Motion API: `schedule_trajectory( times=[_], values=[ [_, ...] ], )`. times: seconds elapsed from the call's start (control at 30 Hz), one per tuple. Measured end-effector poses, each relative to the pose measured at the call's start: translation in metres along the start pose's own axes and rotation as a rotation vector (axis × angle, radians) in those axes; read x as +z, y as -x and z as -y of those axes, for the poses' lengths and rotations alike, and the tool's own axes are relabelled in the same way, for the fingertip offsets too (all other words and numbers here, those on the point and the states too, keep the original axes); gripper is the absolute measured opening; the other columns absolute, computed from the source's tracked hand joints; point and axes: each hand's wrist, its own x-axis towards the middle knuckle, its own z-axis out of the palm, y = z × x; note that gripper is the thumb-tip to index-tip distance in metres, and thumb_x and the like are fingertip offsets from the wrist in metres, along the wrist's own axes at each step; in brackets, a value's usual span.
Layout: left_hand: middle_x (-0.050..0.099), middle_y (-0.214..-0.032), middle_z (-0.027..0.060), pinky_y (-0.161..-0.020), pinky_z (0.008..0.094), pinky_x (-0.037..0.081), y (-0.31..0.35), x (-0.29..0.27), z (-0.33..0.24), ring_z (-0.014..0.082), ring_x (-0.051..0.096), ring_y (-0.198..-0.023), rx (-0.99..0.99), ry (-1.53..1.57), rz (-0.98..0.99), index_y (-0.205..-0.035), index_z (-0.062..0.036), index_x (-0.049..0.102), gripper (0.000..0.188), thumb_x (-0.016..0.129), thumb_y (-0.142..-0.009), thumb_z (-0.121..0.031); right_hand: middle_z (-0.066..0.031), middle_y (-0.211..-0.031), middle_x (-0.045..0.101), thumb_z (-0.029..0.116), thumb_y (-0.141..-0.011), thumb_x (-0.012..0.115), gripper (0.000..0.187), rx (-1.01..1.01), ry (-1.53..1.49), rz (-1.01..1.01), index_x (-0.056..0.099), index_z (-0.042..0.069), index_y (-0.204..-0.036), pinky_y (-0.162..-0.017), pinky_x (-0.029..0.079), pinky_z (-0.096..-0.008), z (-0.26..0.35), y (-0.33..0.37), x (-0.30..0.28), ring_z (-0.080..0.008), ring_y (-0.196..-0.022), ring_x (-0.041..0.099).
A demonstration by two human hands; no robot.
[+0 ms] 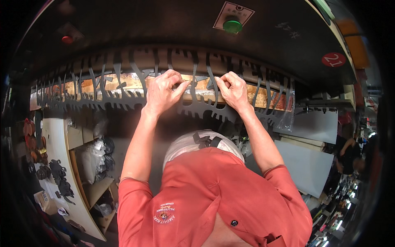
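Observation:
A long dark grey sheet with cut-out gaps (pixel 205 108) hangs over the front edge of a worn, brownish board (pixel 135 85), its thin curved strips running up toward the machine. My left hand (pixel 162 94) is closed in a pinch, thumb and forefinger at one of the strips near the middle. Just to its right, my right hand (pixel 235 92) pinches at a neighbouring strip, fingers curled. Small grey scraps (pixel 201 78) lie on the board between the two hands. What exactly sits inside each pinch is partly hidden by the fingers.
A dark machine beam above the board carries a green button (pixel 232 26) and a red button (pixel 67 40). Clear plastic film (pixel 286 108) hangs at the sheet's right end. Wooden shelving with bags (pixel 78 164) stands at left, grey panels (pixel 304 164) at right. Another person (pixel 349 150) is far right.

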Motion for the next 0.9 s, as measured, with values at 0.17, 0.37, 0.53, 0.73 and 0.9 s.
schedule_trajectory(
  times=[0.17, 0.37, 0.53, 0.73, 0.9],
  values=[
    [0.075, -0.102, 0.0072, -0.081, 0.0402, 0.057, 0.007, 0.002, -0.006, 0.027, 0.073, -0.087, -0.023, -0.07, 0.039, -0.086, -0.0035, 0.076, 0.019, 0.081, -0.093, -0.02, -0.0114, -0.07, 0.059, 0.008, -0.09, 0.082, 0.021, 0.0, -0.036, -0.008, 0.066, 0.0, -0.078, -0.056, 0.047, -0.0374, 0.001, -0.001, -0.001, -0.0258, -0.058, 0.059],
    [0.073, -0.098, 0.0087, -0.088, 0.0429, 0.051, 0.017, 0.01, -0.016, 0.0293, 0.066, -0.095, -0.011, -0.2, -0.026, -0.084, -0.0021, 0.076, 0.02, 0.081, -0.093, -0.019, -0.0104, -0.07, 0.058, 0.008, -0.092, 0.081, 0.019, 0.022, -0.098, -0.027, 0.068, -0.002, -0.081, -0.056, 0.045, -0.0342, -0.006, 0.004, -0.004, -0.0186, -0.058, 0.055],
    [0.07, -0.094, 0.0094, -0.086, 0.0438, 0.051, 0.016, 0.009, -0.019, 0.0304, 0.065, -0.092, -0.004, -0.157, -0.058, -0.081, -0.0024, 0.071, 0.018, 0.082, -0.09, -0.014, -0.0095, -0.071, 0.056, 0.008, -0.093, 0.079, 0.02, 0.049, -0.096, -0.015, 0.067, -0.002, -0.081, -0.056, 0.044, -0.0333, -0.003, 0.003, -0.007, -0.018, -0.059, 0.053],
    [0.069, -0.095, 0.0124, -0.081, 0.0452, 0.048, 0.016, 0.006, -0.013, 0.0325, 0.062, -0.09, -0.035, -0.081, -0.012, -0.08, -0.0017, 0.072, 0.013, 0.079, -0.086, -0.011, -0.0155, -0.08, 0.073, 0.016, -0.094, 0.078, 0.017, 0.128, 0.196, 0.477, 0.077, 0.0, -0.091, -0.066, 0.055, -0.0361, 0.029, -0.034, -0.045, -0.0245, -0.07, 0.071],
    [0.069, -0.096, 0.0111, -0.081, 0.0455, 0.05, 0.004, -0.015, -0.006, 0.0333, 0.063, -0.087, -0.101, 0.028, 0.206, -0.084, -0.0015, 0.075, 0.01, 0.075, -0.088, -0.01, -0.0088, -0.087, 0.076, 0.021, -0.096, 0.081, 0.029, 0.156, 0.052, 0.149, 0.077, -0.002, -0.113, -0.073, 0.057, -0.0288, 0.022, -0.139, -0.031, -0.0127, -0.076, 0.067]
  ],
)
